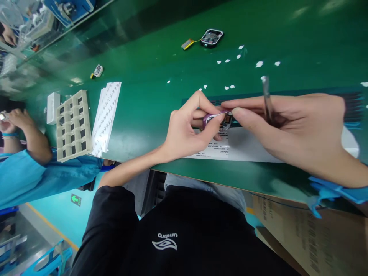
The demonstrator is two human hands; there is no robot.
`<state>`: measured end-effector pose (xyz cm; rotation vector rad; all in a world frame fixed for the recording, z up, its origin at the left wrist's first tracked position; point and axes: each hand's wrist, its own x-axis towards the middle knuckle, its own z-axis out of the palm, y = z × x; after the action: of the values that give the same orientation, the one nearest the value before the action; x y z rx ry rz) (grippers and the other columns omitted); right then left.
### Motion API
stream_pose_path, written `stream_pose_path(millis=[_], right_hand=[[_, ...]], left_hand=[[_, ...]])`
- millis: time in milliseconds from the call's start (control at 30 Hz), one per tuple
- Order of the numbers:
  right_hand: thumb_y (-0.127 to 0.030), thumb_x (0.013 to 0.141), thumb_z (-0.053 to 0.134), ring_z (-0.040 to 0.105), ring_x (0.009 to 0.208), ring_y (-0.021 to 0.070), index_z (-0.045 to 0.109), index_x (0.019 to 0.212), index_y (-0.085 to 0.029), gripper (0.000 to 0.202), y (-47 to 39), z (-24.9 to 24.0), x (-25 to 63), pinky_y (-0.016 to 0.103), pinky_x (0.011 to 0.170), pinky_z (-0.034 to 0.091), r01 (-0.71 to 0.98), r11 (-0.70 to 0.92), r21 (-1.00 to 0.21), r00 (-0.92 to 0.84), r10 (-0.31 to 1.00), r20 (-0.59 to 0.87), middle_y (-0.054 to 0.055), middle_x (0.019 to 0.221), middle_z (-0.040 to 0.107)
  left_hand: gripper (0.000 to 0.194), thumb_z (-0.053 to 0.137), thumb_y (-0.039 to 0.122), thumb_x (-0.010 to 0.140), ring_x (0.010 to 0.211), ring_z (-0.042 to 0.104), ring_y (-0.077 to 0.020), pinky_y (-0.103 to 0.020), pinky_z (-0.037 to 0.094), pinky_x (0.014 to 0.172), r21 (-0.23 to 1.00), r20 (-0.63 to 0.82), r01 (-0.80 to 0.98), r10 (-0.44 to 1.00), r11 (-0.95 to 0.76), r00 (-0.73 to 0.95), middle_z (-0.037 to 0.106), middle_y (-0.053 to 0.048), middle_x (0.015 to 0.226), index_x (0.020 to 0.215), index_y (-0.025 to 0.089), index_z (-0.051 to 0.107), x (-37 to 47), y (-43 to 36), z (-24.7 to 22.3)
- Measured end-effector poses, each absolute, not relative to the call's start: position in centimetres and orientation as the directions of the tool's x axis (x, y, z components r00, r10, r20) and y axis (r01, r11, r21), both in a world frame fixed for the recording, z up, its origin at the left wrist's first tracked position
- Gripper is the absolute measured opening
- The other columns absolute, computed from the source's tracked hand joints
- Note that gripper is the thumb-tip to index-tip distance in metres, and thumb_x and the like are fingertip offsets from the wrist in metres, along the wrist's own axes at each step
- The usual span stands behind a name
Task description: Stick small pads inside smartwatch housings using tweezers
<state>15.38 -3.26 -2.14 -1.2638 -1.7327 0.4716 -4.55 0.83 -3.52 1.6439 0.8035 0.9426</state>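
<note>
A small purple-rimmed device (227,120) with its inner parts exposed is pinched between the thumb and fingers of my left hand (188,128). From the right, the thumb and index fingertip of my right hand (299,126) meet at the device's edge; whatever may be between these fingertips is too small to make out. Metal tweezers (267,99) stick up from the curled fingers of my right hand, held inside it. Beneath both hands lies a white printed sheet (244,147), partly covered by them.
Farther back lies an open device (212,37) wired to a yellow battery (188,44). White scraps dot the green table (149,103). To the left are white strips (106,119), a compartment tray (73,126), a white box (53,108) and a co-worker's hands. A cardboard box (319,237) stands below right.
</note>
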Motion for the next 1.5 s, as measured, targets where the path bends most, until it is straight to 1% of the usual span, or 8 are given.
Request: stream_pose_path(millis=[233, 433, 533, 667, 800, 1000, 1300, 1500], right_hand=[[-0.042, 0.101, 0.076, 0.065, 0.06, 0.0108, 0.084, 0.099, -0.025, 0.019, -3.1, -2.1, 15.0, 0.027, 0.051, 0.049, 0.46, 0.331, -0.824, 0.004, 0.927, 0.375, -0.001, 0.083, 0.08], [-0.017, 0.103, 0.062, 0.081, 0.084, 0.0123, 0.075, 0.121, -0.03, 0.025, -3.4, -2.7, 16.5, 0.026, 0.054, 0.048, 0.78, 0.59, -0.21, -0.326, 0.669, 0.668, -0.007, 0.108, 0.084], [-0.015, 0.106, 0.056, 0.081, 0.085, 0.0125, 0.065, 0.144, -0.034, 0.043, -4.2, -2.8, 17.3, 0.028, 0.053, 0.049, 0.784, 0.615, -0.087, -0.421, 0.629, 0.653, -0.002, 0.135, 0.078], [-0.017, 0.108, 0.046, 0.08, 0.084, 0.0125, 0.053, 0.159, -0.042, 0.057, -4.9, -2.4, 17.3, 0.029, 0.058, 0.055, 0.746, 0.647, -0.155, -0.467, 0.675, 0.571, -0.004, 0.143, 0.074], [-0.017, 0.107, 0.055, 0.069, 0.066, 0.0091, 0.077, 0.121, -0.035, 0.032, -4.0, -1.8, 16.0, 0.026, 0.055, 0.047, 0.743, 0.549, -0.382, -0.201, 0.728, 0.655, -0.009, 0.082, 0.078], [-0.041, 0.107, 0.067, 0.05, 0.057, 0.0072, 0.078, 0.086, -0.026, 0.028, -3.0, -1.2, 15.1, 0.029, 0.052, 0.038, 0.518, 0.463, -0.719, -0.161, 0.879, 0.45, -0.004, 0.074, 0.069], [-0.05, 0.113, 0.052, 0.035, 0.049, 0.0077, 0.074, 0.077, -0.024, 0.05, -3.3, -1.6, 15.2, 0.029, 0.05, 0.027, 0.61, 0.445, -0.656, -0.125, 0.871, 0.475, -0.004, 0.053, 0.044], [-0.063, 0.116, 0.026, 0.069, 0.087, 0.0163, 0.072, 0.088, -0.024, 0.066, -1.9, -1.3, 16.1, 0.038, 0.084, 0.055, 0.635, 0.458, -0.622, -0.151, 0.863, 0.482, 0.006, 0.089, 0.072]], left_hand=[[0.024, 0.072, 0.044, 0.104, 0.066, 0.078, -0.0112, -0.021, 0.059, 0.059, 0.978, 0.146, 0.054, 0.84, -0.203, 0.523, 0.077, 0.005, 0.08, 0.106, 0.022, 0.061, -4.6, 0.9, -3.3], [0.026, 0.066, 0.048, 0.107, 0.058, 0.076, -0.0119, -0.024, 0.062, 0.056, 0.988, 0.109, 0.036, 0.842, -0.151, 0.528, 0.073, 0.008, 0.073, 0.105, 0.023, 0.058, -4.7, 0.9, -2.7], [0.029, 0.071, 0.049, 0.105, 0.057, 0.075, -0.0119, -0.026, 0.063, 0.055, 0.994, 0.1, -0.004, 0.864, -0.112, 0.493, 0.07, 0.008, 0.071, 0.1, 0.023, 0.057, -4.5, 0.3, -2.3], [0.037, 0.075, 0.055, 0.101, 0.057, 0.076, -0.0127, -0.026, 0.062, 0.051, 0.994, 0.101, -0.004, 0.886, -0.111, 0.453, 0.072, 0.006, 0.073, 0.096, 0.023, 0.056, -4.4, -0.3, -2.0], [0.038, 0.073, 0.057, 0.101, 0.058, 0.077, -0.0124, -0.024, 0.06, 0.049, 0.987, 0.158, -0.052, 0.867, -0.151, 0.473, 0.072, 0.005, 0.076, 0.095, 0.024, 0.055, -4.4, -0.2, -2.3], [0.031, 0.069, 0.051, 0.105, 0.062, 0.079, -0.0127, -0.024, 0.06, 0.052, 0.99, 0.115, 0.013, 0.856, -0.141, 0.504, 0.072, 0.007, 0.076, 0.101, 0.025, 0.052, -4.3, -0.6, -2.7], [0.036, 0.085, 0.044, 0.096, 0.063, 0.077, -0.0104, -0.024, 0.066, 0.063, 0.981, 0.192, -0.119, 0.807, -0.151, 0.559, 0.081, 0.004, 0.085, 0.111, 0.025, 0.058, -4.4, 0.6, -2.6], [0.008, 0.077, 0.024, 0.102, 0.085, 0.082, -0.0127, -0.025, 0.067, 0.08, 0.856, 0.326, 0.142, 0.733, -0.497, 0.597, 0.087, -0.003, 0.104, 0.108, 0.019, 0.079, -6.6, -0.4, -0.1]])
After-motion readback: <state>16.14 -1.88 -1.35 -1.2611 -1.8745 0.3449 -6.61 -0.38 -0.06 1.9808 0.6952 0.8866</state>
